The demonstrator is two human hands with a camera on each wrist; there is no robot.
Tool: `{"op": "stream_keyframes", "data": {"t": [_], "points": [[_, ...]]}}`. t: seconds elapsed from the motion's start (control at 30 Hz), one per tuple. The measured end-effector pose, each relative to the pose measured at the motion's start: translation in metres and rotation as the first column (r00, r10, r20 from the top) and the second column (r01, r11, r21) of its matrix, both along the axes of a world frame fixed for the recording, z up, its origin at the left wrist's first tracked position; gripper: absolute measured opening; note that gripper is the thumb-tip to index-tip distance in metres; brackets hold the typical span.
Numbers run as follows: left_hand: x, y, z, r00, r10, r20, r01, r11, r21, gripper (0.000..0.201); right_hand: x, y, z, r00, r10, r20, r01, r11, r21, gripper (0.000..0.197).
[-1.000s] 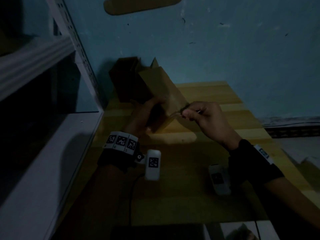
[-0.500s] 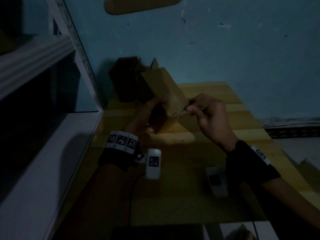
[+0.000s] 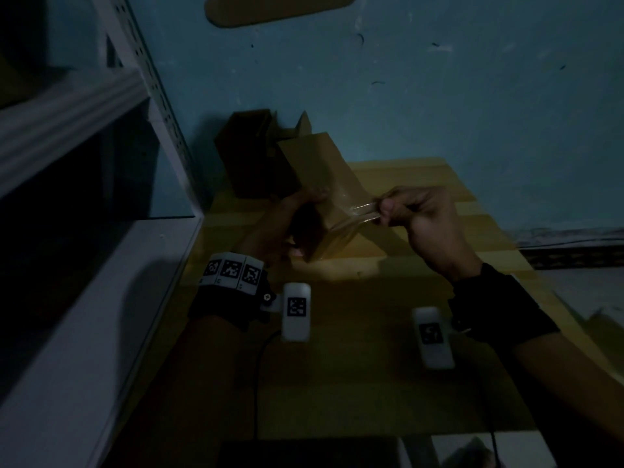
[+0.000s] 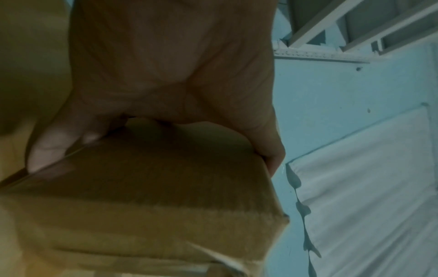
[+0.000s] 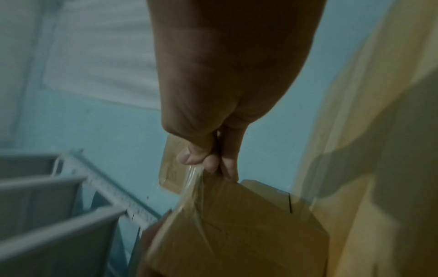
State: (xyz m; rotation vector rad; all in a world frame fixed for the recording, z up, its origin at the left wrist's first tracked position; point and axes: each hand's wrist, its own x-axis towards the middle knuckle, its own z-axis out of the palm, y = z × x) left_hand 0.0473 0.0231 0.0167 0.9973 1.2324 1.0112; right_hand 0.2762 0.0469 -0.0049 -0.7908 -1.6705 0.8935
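A small brown cardboard box is held tilted above the wooden table. My left hand grips its lower left end, thumb and fingers curled round the box edges. My right hand pinches the free end of a strip of clear tape that stretches from the box's face toward the right. In the right wrist view the thumb and forefinger squeeze the tape just above the box.
A darker open cardboard box stands behind, against the blue wall. A white metal shelf unit runs along the left. A brown card shape hangs on the wall. White objects lie past the table's right edge.
My right hand has drawn away to the right and slightly up, peeling the clear tape off the box. The left hand keeps the box in about the same place.
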Motion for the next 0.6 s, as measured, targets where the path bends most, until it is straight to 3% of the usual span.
{"op": "stream_keyframes", "data": {"t": [0.1,0.27,0.33,0.4,0.5,0.6], "points": [[-0.001,-0.003,0.001,1.000,-0.014,-0.018,0.014,1.000,-0.017,0.025,0.001,-0.004,-0.002,0.997,0.032,-0.064,-0.036,0.997,-0.072,0.027],[0.000,-0.004,0.000,1.000,-0.021,0.017,0.021,1.000,-0.008,0.040,0.001,-0.006,-0.005,0.986,0.068,-0.150,-0.091,0.984,-0.152,0.028],[-0.002,-0.004,-0.001,0.999,-0.023,0.040,0.023,1.000,0.003,0.025,-0.002,-0.008,-0.004,0.966,0.107,-0.235,-0.154,0.970,-0.189,0.030],[-0.003,-0.004,-0.001,0.995,-0.046,0.089,0.046,0.999,0.005,0.023,-0.004,-0.011,-0.004,0.946,0.134,-0.295,-0.201,0.956,-0.212,0.034],[-0.004,-0.006,0.000,0.982,-0.109,0.155,0.114,0.993,-0.019,0.044,-0.001,-0.010,-0.004,0.947,0.151,-0.285,-0.222,0.946,-0.235,0.037],[-0.003,-0.008,0.002,0.986,-0.096,0.133,0.101,0.995,-0.026,0.039,0.002,-0.005,-0.003,0.960,0.139,-0.242,-0.202,0.945,-0.257,0.036]]}}
